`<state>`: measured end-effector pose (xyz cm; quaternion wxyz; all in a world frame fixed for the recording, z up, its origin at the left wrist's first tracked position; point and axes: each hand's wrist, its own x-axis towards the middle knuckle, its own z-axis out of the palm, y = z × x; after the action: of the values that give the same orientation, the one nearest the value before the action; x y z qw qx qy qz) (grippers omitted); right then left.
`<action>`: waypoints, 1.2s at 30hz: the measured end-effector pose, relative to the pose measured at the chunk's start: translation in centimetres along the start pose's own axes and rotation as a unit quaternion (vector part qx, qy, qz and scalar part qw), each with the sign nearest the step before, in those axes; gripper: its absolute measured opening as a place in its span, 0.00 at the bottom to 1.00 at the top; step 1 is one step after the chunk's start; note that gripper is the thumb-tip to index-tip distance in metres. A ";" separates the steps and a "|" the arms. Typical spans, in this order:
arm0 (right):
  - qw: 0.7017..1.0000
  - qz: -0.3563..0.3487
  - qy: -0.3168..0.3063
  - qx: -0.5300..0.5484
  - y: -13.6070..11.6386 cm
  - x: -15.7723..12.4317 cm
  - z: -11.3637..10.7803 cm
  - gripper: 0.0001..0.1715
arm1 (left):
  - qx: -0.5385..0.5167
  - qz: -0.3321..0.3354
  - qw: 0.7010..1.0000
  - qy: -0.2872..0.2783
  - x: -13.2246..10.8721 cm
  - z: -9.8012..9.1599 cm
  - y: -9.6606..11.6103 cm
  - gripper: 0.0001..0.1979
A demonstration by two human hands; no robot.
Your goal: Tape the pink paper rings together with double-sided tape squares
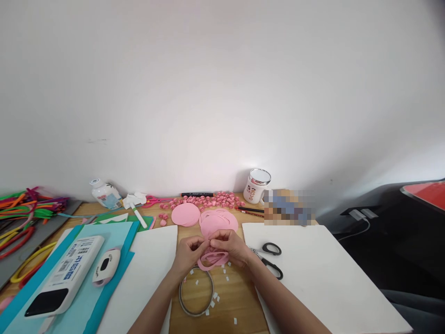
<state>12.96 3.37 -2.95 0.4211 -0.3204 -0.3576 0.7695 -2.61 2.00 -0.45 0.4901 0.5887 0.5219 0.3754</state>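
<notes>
My left hand (189, 253) and my right hand (231, 246) meet over the wooden table (239, 297), fingers pinched together on a curled pink paper strip (212, 260) that loops down between them. Just beyond the hands lie pink paper circles (219, 222) and another stack of pink circles (185, 215). Many small pink rolled paper pieces (208, 200) are scattered behind those. A ring of double-sided tape (196, 292) lies below my hands among small white backing scraps.
Black-handled scissors (269, 259) lie on a white sheet (313, 273) at right. At left sit a white box (66, 276), a punch (106, 266) on blue paper, coloured strips (24, 208), a glue bottle (104, 192). A white mug (256, 185) and pens stand by the wall.
</notes>
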 end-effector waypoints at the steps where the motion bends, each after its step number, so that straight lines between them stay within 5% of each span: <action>1: 1.000 -0.001 0.000 -0.004 0.0 0.0 0.0 0.13 | 0.006 0.004 1.000 0.003 0.0 0.0 0.0 0.14; 36: 0.996 -0.027 0.064 -0.053 0.1 0.2 0.3 0.17 | -0.045 -0.009 0.998 0.039 0.1 0.1 -0.1 0.13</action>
<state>12.62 3.46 -2.91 0.4465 -0.3808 -0.3788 0.7156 -2.47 2.09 -0.56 0.4987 0.5466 0.5281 0.4168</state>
